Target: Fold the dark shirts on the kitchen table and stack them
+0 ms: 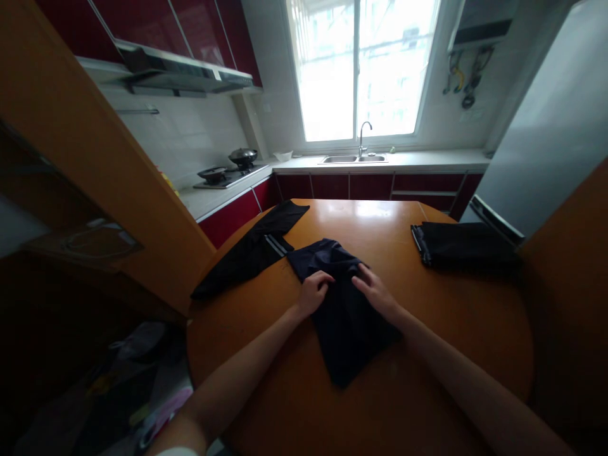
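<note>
A dark navy garment (351, 335) lies on the round wooden table (266, 380) in front of me, its far end rumpled and turned over; its exact kind is unclear. My left hand (314, 292) is on its left side, fingers curled against the cloth in a grip. On the opposite side my right hand (374, 292) rests against the fabric, thumb and fingers apart. Just beyond the left edge of this garment are black trousers (251, 253) with pale stripes near one end, spread at a slant.
A folded stack of black clothes (465, 246) sits at the table's right. Behind the table run a counter with a sink (339, 159) and a stove (230, 177) with pans. A refrigerator (546, 139) stands at right, a wooden frame (118, 164) at left. Items lie on the floor at lower left.
</note>
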`<action>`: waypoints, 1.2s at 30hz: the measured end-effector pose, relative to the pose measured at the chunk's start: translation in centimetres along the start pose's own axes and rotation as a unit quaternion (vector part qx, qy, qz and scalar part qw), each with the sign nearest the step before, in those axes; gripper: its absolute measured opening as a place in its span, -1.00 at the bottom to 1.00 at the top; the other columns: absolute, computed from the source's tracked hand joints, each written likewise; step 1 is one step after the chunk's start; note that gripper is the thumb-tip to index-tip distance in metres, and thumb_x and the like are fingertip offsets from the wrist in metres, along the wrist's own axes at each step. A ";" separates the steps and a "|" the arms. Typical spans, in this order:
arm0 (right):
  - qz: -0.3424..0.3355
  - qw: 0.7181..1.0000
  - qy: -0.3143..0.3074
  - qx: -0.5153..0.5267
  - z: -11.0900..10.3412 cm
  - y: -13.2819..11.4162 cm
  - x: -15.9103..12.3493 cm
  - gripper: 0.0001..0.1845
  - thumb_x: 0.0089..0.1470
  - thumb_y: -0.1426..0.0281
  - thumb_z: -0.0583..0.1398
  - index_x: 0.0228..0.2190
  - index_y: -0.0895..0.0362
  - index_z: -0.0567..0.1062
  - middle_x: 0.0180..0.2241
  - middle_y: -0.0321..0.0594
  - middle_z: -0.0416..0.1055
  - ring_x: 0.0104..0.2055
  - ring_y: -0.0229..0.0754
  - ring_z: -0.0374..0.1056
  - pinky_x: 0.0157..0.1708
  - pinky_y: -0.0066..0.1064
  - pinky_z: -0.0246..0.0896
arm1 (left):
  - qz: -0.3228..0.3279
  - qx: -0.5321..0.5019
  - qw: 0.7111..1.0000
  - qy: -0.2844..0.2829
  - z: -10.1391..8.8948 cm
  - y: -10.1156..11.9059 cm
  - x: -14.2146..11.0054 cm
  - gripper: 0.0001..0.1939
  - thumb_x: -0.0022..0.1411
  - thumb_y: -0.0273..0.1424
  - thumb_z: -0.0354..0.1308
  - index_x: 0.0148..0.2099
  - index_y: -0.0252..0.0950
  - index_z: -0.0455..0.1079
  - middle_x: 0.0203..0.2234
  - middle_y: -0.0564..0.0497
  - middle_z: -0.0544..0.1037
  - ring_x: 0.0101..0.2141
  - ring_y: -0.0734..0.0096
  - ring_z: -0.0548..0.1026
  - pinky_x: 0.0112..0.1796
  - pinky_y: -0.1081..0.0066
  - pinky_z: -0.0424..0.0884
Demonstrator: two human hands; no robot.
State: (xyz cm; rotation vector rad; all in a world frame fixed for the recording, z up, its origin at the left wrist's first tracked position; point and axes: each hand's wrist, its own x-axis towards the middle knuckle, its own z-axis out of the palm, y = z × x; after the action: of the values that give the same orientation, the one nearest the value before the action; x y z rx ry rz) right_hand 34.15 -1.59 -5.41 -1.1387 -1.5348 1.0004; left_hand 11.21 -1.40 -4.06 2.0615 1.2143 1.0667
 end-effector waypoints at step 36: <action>-0.044 0.997 -0.061 0.030 2.0 -1.9 -2.2 -0.58 0.24 0.08 0.13 -0.40 0.13 0.58 -0.47 -0.21 0.55 -0.40 -0.13 0.46 -0.33 -0.33 0.36 | -0.192 -0.006 0.979 0.068 -1.6 -1.1 0.5 -0.15 0.14 -0.08 0.29 0.38 -0.22 0.09 0.12 -0.25 0.41 0.08 -0.04 0.48 0.05 0.11 0.38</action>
State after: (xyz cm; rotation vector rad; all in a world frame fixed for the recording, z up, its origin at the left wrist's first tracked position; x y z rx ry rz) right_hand 32.13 -4.30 -4.54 -0.9743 -1.6264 1.0653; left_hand 9.51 -0.38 -3.81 1.6707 1.5898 1.0352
